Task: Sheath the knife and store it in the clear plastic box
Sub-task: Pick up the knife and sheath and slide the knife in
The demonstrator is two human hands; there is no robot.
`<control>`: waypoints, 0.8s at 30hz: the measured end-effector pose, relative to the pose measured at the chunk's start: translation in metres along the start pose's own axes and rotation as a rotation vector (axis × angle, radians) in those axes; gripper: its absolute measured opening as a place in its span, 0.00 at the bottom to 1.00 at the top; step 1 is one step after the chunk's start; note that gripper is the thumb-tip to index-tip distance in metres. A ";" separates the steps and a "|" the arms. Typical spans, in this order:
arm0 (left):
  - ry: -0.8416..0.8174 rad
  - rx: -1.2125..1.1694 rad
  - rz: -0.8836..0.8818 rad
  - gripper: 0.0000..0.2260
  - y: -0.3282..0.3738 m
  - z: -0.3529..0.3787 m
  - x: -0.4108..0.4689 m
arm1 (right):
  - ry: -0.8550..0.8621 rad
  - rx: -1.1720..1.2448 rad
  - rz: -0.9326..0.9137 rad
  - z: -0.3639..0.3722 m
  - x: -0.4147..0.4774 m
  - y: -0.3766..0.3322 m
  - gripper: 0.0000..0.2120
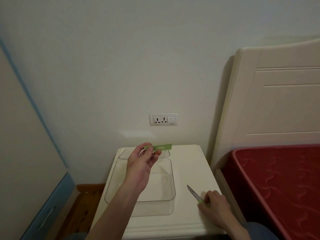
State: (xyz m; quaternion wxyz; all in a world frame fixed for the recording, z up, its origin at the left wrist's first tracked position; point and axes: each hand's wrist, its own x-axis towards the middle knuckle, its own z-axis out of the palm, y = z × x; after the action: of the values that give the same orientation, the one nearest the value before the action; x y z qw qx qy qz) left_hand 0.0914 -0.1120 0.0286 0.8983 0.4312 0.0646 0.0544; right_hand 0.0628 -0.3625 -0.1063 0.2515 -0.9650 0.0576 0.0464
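Observation:
My left hand (142, 163) is raised above the clear plastic box (170, 196) and pinches one end of a translucent green sheath (163, 147), held level with its lettering showing. My right hand (214, 203) rests on the white nightstand (190, 163) to the right of the box, fingers closed round the green handle of a small knife (194, 193). The bare grey blade points up and to the left, away from me, and lies low over the tabletop. The box stands open and looks empty.
The box's clear lid (124, 154) lies behind it near the wall. A wall socket (163, 119) sits above the nightstand. A bed with a red mattress (277, 179) and cream headboard stands at the right. A cabinet with a blue drawer (48, 205) is at the left.

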 end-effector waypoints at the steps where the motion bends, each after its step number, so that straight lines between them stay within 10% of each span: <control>1: -0.004 -0.015 0.001 0.05 0.000 0.000 0.000 | 0.004 -0.011 -0.003 0.001 0.000 0.000 0.14; 24: 0.035 -0.073 -0.067 0.04 0.009 -0.004 -0.002 | -0.082 -0.050 0.014 -0.022 -0.003 -0.014 0.16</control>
State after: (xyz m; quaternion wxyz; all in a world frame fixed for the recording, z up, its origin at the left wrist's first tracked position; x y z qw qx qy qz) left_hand 0.0885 -0.1037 0.0334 0.9134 0.3947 0.0928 0.0344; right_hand 0.0629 -0.3612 -0.0800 0.2292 -0.9679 0.0529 0.0890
